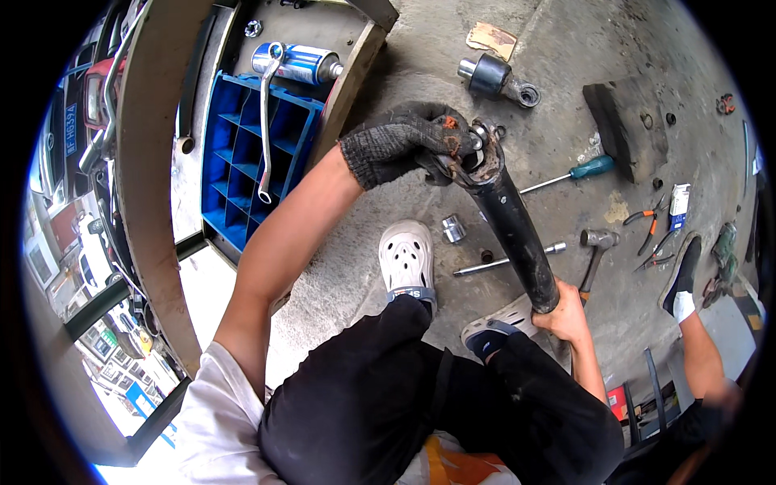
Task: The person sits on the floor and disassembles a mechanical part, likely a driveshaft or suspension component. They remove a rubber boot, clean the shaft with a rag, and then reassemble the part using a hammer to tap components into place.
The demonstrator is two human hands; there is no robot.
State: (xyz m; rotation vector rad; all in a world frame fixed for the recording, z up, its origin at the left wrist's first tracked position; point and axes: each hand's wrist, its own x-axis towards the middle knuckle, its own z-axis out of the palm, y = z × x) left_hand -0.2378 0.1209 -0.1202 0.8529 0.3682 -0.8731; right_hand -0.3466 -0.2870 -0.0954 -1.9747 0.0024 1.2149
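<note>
Both grips are grasping one black tube (511,226): gloved left hand (404,141) far, bare right hand (568,311) near; one hammer (596,252) and one screwdriver (570,174) are lying right.

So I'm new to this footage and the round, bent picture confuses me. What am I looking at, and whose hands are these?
The picture comes from a wide fisheye camera on a person's head, looking down, so straight edges bend. The arms rising from below are the wearer's own. The gloved left hand closes on the top end of a black metal tube; the bare right hand holds its lower end. On the concrete floor lie a hammer, a green-handled screwdriver, pliers and a socket. A blue crate stands to the left. The leg at right is another person's.
</note>
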